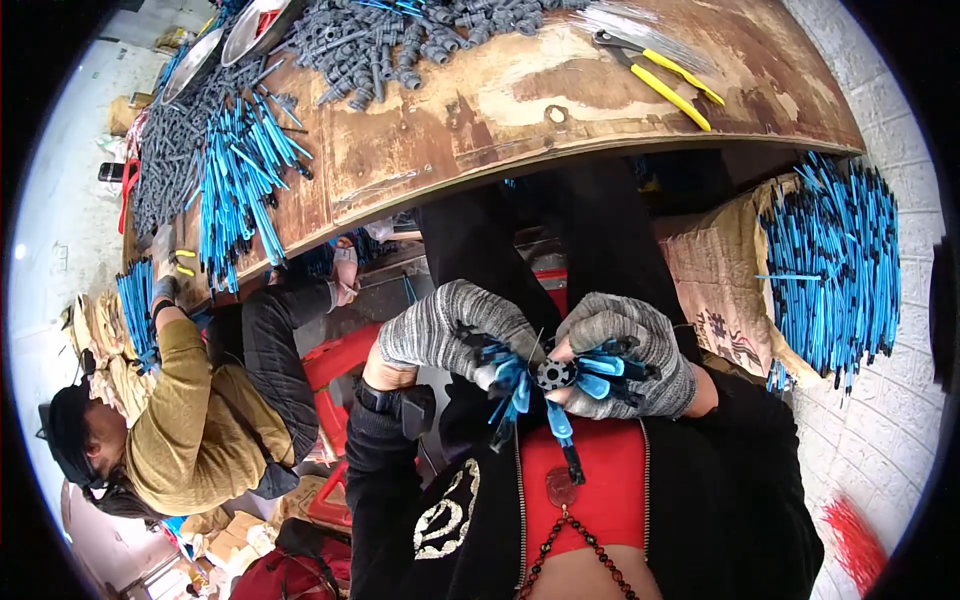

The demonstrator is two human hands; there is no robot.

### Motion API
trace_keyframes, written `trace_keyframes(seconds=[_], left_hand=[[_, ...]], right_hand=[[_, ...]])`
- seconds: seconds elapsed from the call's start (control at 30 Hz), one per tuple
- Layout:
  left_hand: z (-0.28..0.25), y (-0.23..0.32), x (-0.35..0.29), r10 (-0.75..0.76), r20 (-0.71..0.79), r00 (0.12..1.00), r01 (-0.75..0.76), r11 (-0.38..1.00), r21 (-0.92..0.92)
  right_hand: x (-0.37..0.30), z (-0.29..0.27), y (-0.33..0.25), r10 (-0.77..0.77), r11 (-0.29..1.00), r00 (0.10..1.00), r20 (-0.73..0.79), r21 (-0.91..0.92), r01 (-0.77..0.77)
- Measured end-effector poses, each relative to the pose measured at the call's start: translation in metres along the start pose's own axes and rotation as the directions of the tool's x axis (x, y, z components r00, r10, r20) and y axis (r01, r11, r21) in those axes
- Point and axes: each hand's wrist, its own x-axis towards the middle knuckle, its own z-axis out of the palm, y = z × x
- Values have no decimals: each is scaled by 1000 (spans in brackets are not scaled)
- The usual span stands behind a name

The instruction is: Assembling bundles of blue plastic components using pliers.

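Both of my hands wear grey knitted gloves and meet in front of my chest. Between them is a round black notched hub point(556, 374) with blue black-tipped strips point(562, 428) fanning out around it. My left hand point(458, 325) is closed on several of these strips on the hub's left side. With bare fingertips at the hub's edge, my right hand point(635, 350) grips the hub and the strips on its right. A thin wire stands up at the hub, partly hidden by the fingers. One strip hangs downward from it.
Beyond my knees is a worn wooden table point(480, 110) with a heap of grey plastic fittings point(385, 50), a pile of blue strips point(240, 165) and yellow-handled pliers point(665, 80). At right stands a sack of blue strips point(835, 270). Another person point(210, 420) sits at left.
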Motion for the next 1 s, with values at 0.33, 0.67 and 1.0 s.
trace_keyframes(seconds=[0.33,0.67,1.0], left_hand=[[10,2,4,19,-109,994,-18,1000,2],[42,-1,7,26,-380,924,-60,995,-76],[61,15,7,-155,-485,861,1,953,-301]], right_hand=[[7,-3,8,16,999,998,56,35,-18],[-3,-13,9,-8,999,1000,6,31,8],[2,-16,14,-25,985,994,109,174,5]])
